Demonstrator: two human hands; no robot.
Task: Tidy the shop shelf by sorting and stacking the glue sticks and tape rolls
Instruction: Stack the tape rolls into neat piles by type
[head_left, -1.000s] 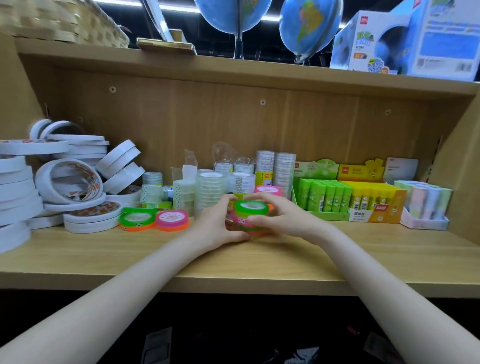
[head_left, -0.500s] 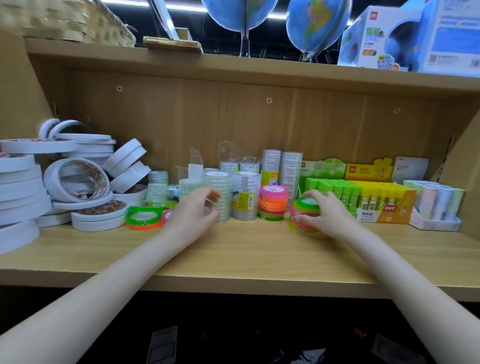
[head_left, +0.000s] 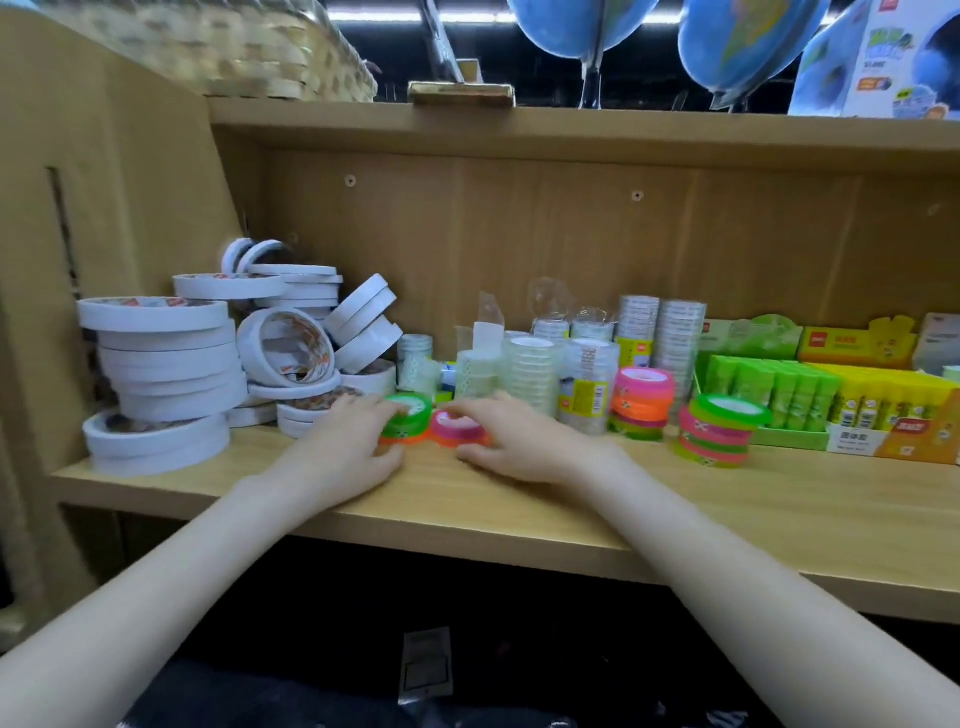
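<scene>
On the wooden shelf (head_left: 519, 499), my left hand (head_left: 343, 447) curls its fingers round a green and orange tape stack (head_left: 408, 418). Beside it, my right hand (head_left: 519, 441) curls over a pink and orange tape stack (head_left: 457, 428). A taller stack of green and pink rolls (head_left: 719, 436) stands free to the right, in front of the glue sticks. A pink, orange and green stack (head_left: 641, 402) stands behind it. Green glue sticks (head_left: 769, 392) and yellow glue sticks (head_left: 893, 402) fill display boxes at the right.
Piles of white tape rolls (head_left: 166, 358) crowd the left end, some leaning. Clear tape rolls (head_left: 532, 371) stand in columns at the back centre. A wicker basket (head_left: 223, 47) and globes (head_left: 587, 31) sit on the shelf above.
My right hand let go of the green and pink stack by the glue sticks and moved left to the pink roll. My left hand moved onto the green roll. The camera turned left.
</scene>
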